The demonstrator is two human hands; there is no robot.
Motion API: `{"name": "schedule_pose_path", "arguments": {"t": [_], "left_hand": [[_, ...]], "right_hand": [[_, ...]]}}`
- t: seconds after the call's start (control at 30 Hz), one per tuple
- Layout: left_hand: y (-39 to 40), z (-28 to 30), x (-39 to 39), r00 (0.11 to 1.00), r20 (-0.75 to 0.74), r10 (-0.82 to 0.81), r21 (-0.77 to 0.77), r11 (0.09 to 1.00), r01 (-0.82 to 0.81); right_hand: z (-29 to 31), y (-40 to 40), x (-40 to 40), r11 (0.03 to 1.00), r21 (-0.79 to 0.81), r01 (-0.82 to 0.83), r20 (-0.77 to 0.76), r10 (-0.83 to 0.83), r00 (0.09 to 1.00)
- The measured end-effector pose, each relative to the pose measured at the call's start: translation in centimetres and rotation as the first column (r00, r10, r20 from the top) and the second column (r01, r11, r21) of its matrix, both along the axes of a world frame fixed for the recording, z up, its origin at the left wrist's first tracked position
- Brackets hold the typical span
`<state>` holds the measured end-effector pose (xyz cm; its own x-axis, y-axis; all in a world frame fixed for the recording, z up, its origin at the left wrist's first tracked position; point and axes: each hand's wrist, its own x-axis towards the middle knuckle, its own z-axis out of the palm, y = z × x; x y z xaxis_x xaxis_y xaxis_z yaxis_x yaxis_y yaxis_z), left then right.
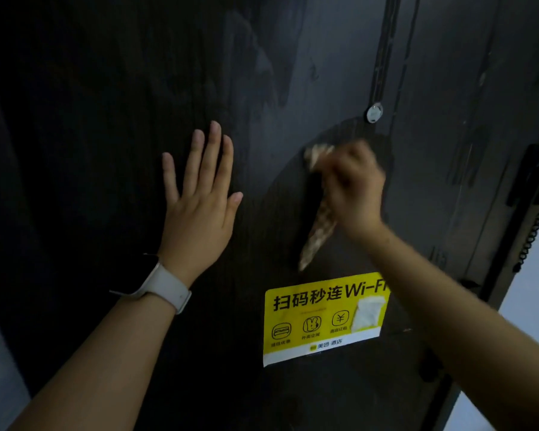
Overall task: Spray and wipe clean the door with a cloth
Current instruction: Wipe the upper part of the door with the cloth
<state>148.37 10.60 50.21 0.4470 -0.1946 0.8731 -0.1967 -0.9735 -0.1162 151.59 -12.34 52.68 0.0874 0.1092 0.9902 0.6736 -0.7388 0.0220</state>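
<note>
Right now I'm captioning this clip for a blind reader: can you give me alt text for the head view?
A person's right hand grips a crumpled cloth against a dark door, just below its peephole, while the left hand, a white watch on its wrist, presses flat on the door. A yellow Wi-Fi sticker sits below the cloth.

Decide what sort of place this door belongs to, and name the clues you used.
Probably a hotel or guesthouse room. The dark door carries a yellow sticker offering scan-to-connect Wi-Fi, with a bed icon and the word for hotel, and has a peephole.
</note>
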Motion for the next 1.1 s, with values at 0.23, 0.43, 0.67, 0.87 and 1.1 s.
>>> {"name": "schedule_pose_path", "arguments": {"t": [0.23,0.43,0.67,0.87,1.1], "left_hand": [[0.1,0.1,-0.1,0.999,0.017,-0.028,0.0,1.0,0.028],[0.1,0.0,0.0,1.0,0.025,-0.009,0.013,1.0,0.009],[0.1,0.0,0.0,0.999,0.039,-0.004,0.019,1.0,0.004],[-0.5,0.2,-0.4,0.999,0.021,0.035,-0.002,0.999,-0.035],[-4.3,1.8,-0.9,0.997,0.031,-0.071,0.108,0.992,0.067]], "right_hand": [[0.5,6.3,-0.4,0.997,-0.076,-0.031,0.071,0.037,0.997],[-0.9,2.2,-0.9,0.932,-0.363,0.015,0.013,-0.011,1.0],[5.7,5.3,0.0,0.993,0.116,-0.008,0.079,-0.001,0.997],[1.3,1.4,0.1,0.985,-0.16,0.065,0.087,-0.051,0.995],[4.2,-4.7,1.4,0.987,0.068,0.146,0.081,-0.151,0.985]]}}
